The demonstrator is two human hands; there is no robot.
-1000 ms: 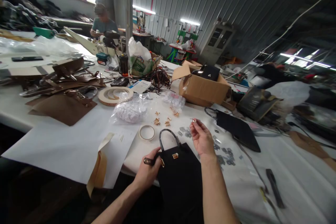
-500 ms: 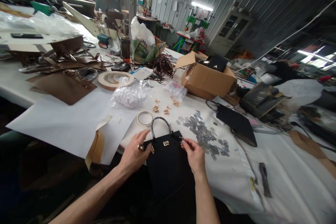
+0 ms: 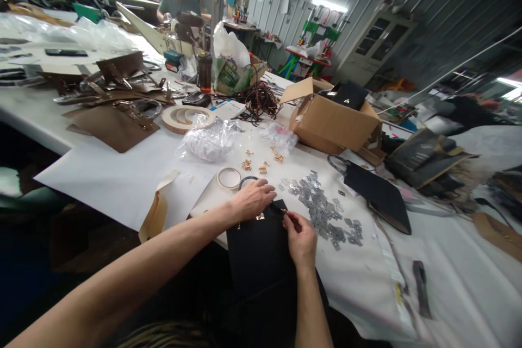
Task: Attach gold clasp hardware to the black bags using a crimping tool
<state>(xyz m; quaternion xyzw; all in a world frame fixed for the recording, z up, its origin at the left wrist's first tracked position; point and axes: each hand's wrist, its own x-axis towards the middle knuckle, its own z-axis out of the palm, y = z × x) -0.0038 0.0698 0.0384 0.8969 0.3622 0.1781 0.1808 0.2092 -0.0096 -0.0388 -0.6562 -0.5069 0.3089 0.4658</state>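
A black handbag (image 3: 261, 253) stands upright at the table's front edge, its top opening toward the table. A gold-coloured clasp (image 3: 260, 217) sits on its upper front. My left hand (image 3: 253, 199) lies across the bag's curved handle (image 3: 246, 180), hiding most of it. Its visible fingers are stretched to the right and slightly apart; the thumb is hidden. At the bag's upper right corner, my right hand (image 3: 302, 234) pinches a small gold-coloured fitting (image 3: 284, 211) between thumb and fingertips.
Loose metal plates (image 3: 322, 206) lie right of the bag, small gold-coloured parts (image 3: 247, 165) beyond it. A tape roll (image 3: 229, 178), a plastic bag (image 3: 207, 141), a cardboard box (image 3: 334, 122) and another black bag (image 3: 377, 193) share the table. A co-worker (image 3: 179, 0) sits at the back left.
My left hand has moved from the bag's left corner, rightward over the handle. The right hand still pinches at the right corner. The view has shifted slightly left.
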